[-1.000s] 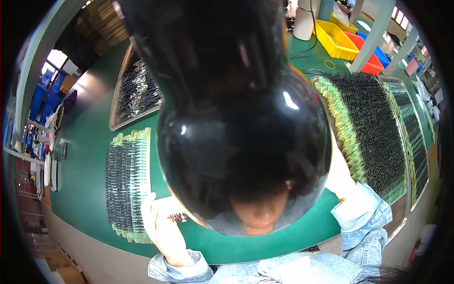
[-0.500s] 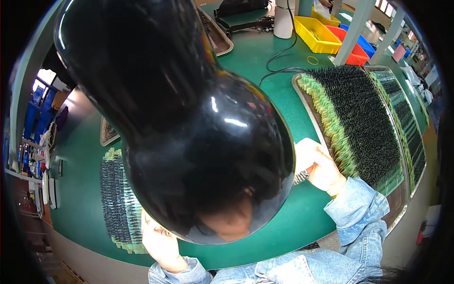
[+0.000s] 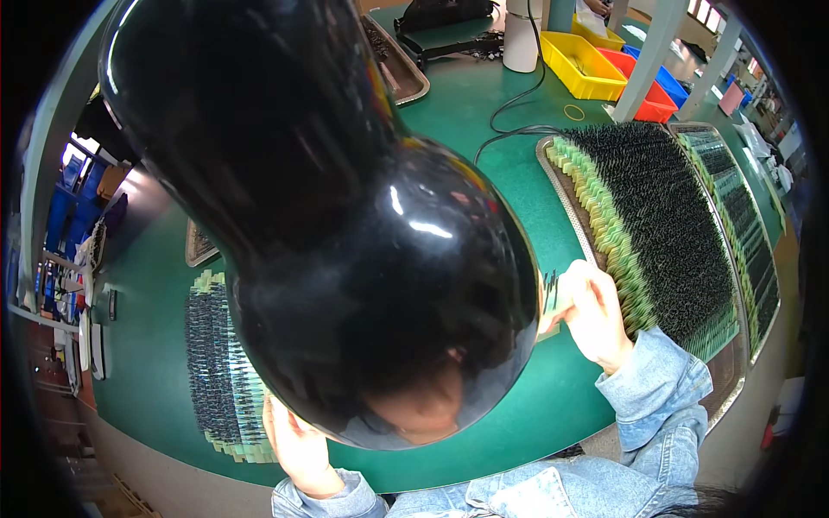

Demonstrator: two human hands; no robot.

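Note:
A large glossy black lamp hood (image 3: 389, 285) covers the middle of the view and hides what lies beneath it. Beside its right edge, my right hand (image 3: 594, 315) is closed, pinching a pale green strip with dark pins (image 3: 550, 293); part of the strip runs out of sight behind the hood. At the hood's lower left, my left hand (image 3: 300, 451) shows its back, with the fingertips mostly hidden. Close to that hand, rows of similar strips with dark pins (image 3: 216, 371) lie side by side on the green table (image 3: 147, 363).
To the right, a metal tray (image 3: 570, 203) carries many upright strips with black pins (image 3: 665, 233), and a second filled tray (image 3: 734, 203) adjoins it. Yellow (image 3: 583, 73), red (image 3: 649, 105) and blue bins stand at the back near grey posts. A black cable (image 3: 518, 129) crosses the table.
My right hand has turned and shifted slightly right, and the strip's dark pins now show upright by the hood. My left hand has barely moved.

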